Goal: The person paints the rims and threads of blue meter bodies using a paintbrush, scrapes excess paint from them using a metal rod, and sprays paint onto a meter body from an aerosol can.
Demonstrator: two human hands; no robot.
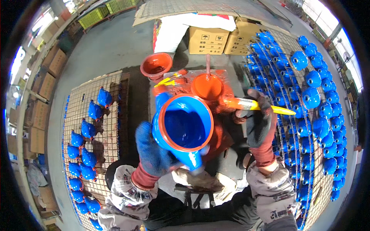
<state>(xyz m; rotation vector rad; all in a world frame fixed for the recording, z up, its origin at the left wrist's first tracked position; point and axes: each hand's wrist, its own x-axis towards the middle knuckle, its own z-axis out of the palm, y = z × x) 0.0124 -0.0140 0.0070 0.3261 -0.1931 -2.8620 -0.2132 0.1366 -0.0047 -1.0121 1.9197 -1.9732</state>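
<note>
My left hand (152,150), in a blue-stained work glove with a red cuff, is closed on the side of a blue valve-like casting (186,125). Its wide round mouth faces up, with an orange-red rim and a blue hollow inside. My right hand (259,119), in a dark glove, grips a paintbrush (284,110) by its yellow handle. The brush's orange-red bristle end points left, close to the casting's right side; blur hides whether it touches. Just beyond the casting stands a pot of orange-red paint (207,87) with a stick in it.
A red bowl (156,66) and other yellow-handled brushes (169,81) lie ahead on a paint-smeared stand. Blue castings fill a wire rack (278,73) at right; several sit on a mesh rack (83,102) at left. Cardboard boxes (208,40) stand beyond.
</note>
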